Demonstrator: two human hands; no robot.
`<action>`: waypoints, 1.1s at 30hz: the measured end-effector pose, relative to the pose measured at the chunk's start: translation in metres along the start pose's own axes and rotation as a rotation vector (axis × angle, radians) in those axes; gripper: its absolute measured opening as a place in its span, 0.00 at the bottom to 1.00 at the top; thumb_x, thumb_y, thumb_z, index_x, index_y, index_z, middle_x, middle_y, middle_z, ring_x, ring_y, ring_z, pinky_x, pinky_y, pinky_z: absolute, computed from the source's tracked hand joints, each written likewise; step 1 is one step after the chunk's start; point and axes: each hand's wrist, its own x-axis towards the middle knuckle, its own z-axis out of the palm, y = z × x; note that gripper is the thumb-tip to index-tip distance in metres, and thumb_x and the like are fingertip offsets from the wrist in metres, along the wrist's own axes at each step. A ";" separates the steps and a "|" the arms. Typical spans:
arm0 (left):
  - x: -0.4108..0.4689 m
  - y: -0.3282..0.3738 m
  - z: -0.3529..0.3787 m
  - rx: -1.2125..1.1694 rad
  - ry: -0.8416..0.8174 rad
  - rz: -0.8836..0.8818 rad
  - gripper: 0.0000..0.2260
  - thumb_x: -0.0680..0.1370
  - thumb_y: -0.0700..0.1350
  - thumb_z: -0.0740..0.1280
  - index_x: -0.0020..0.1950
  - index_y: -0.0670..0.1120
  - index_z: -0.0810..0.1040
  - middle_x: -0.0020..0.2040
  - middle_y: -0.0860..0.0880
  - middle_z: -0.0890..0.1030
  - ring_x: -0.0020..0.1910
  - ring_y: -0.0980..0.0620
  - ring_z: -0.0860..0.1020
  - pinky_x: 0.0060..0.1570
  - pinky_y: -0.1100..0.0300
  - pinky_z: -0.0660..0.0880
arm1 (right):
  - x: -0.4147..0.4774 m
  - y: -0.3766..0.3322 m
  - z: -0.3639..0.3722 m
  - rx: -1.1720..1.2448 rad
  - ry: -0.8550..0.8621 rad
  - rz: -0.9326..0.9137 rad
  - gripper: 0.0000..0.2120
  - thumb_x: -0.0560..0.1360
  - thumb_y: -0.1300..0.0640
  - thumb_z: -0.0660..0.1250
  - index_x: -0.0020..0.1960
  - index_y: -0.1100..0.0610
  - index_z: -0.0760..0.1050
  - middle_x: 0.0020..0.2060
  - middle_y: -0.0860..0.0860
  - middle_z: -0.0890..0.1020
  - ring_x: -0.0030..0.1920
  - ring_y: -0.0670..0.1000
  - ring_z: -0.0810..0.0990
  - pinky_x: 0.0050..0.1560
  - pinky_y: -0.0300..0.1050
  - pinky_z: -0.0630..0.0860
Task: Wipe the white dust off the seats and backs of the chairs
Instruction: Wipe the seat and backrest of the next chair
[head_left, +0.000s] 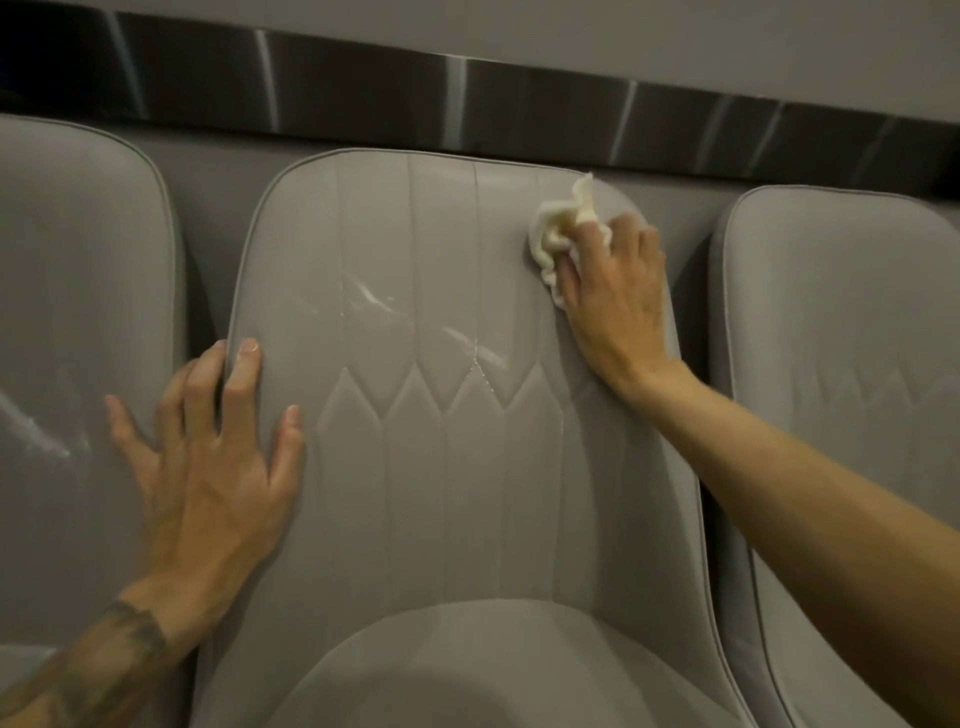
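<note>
A grey padded chair back (441, 467) fills the middle of the view, with its seat (467, 670) below. White dust streaks (374, 299) cross the back's upper middle. My right hand (618, 301) grips a crumpled white cloth (561, 228) and presses it against the back's upper right corner. My left hand (218, 457) rests on the back's left edge, with two fingers curled round the edge and the others lying on the front.
A second grey chair back (67, 338) stands to the left with white dust smears low down. A third (852, 374) stands to the right with faint dust. Behind them run a dark metal strip (467, 93) and a pale wall (675, 36).
</note>
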 end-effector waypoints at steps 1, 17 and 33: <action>0.000 0.001 -0.001 -0.002 0.001 -0.005 0.30 0.82 0.58 0.56 0.83 0.51 0.58 0.78 0.45 0.63 0.76 0.39 0.64 0.75 0.25 0.47 | -0.019 0.000 -0.002 0.008 -0.015 -0.064 0.15 0.83 0.48 0.59 0.64 0.56 0.71 0.58 0.59 0.72 0.53 0.59 0.70 0.54 0.51 0.67; -0.005 0.019 -0.015 0.054 -0.104 -0.065 0.31 0.82 0.54 0.57 0.84 0.49 0.57 0.81 0.44 0.60 0.77 0.39 0.65 0.76 0.25 0.47 | -0.034 0.027 -0.011 -0.010 -0.159 -0.409 0.16 0.80 0.48 0.60 0.64 0.55 0.73 0.56 0.59 0.70 0.51 0.59 0.67 0.52 0.53 0.65; -0.006 0.012 -0.007 0.053 -0.062 -0.048 0.31 0.83 0.56 0.54 0.85 0.51 0.54 0.83 0.46 0.57 0.78 0.41 0.65 0.77 0.27 0.46 | 0.036 0.024 -0.002 0.019 -0.056 -0.134 0.14 0.82 0.50 0.60 0.63 0.58 0.71 0.57 0.62 0.70 0.54 0.63 0.70 0.52 0.56 0.67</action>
